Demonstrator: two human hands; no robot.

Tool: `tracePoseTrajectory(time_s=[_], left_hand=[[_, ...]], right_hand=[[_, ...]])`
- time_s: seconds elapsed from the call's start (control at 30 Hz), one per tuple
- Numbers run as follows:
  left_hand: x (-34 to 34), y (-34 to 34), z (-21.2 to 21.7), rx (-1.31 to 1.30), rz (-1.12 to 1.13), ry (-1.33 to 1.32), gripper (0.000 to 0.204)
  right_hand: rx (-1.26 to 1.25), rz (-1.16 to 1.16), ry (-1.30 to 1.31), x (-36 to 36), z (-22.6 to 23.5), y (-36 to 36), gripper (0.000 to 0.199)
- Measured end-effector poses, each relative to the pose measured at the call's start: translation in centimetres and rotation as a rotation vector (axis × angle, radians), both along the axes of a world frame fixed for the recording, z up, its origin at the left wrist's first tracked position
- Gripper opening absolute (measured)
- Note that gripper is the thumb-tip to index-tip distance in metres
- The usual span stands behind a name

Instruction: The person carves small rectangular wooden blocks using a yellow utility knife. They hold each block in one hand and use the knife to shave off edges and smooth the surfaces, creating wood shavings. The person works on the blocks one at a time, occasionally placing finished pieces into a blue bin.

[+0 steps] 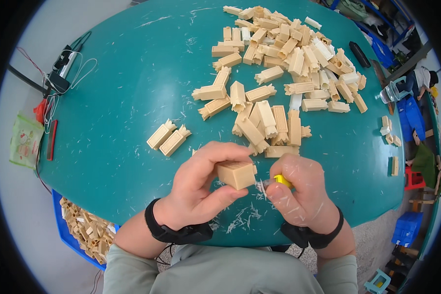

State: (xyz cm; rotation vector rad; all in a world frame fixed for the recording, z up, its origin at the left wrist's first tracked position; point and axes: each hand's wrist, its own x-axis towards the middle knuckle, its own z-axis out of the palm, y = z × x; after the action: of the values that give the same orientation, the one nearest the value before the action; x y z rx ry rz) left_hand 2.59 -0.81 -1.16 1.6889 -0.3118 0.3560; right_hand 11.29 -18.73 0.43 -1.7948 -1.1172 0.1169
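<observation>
"Below the frame's middle, what's held?"

"Left hand (191, 190) grasps a block (236, 175) at centre, nearer it than the other; the block's long axis looks foreshortened, tilt unclear."

"And rightward?"

"A yellow tool (283, 180), just right of the block, clenched in the right hand (303, 191), grey end facing left."

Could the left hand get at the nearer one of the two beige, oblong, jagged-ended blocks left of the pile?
Probably not yet: the left hand has its grip on another beige oblong block. The way looks free: the nearer loose block lies beyond that hand on the green tabletop, nothing over it.
</observation>
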Motion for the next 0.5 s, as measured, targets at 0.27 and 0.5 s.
tracePoseTrajectory(time_s=[0.27,0.5], left_hand=[[-0.08,-0.16,-0.65,-0.246,-0.100,-0.021,0.029],[-0.32,0.04,-0.71,-0.309,-0.189,0.074,0.030]], right_hand=[[-0.025,0.016,-0.064,0.04,-0.19,0.18,0.033],[0.009,-0.051,-0.185,0.76,-0.62,0.31,0.033]])
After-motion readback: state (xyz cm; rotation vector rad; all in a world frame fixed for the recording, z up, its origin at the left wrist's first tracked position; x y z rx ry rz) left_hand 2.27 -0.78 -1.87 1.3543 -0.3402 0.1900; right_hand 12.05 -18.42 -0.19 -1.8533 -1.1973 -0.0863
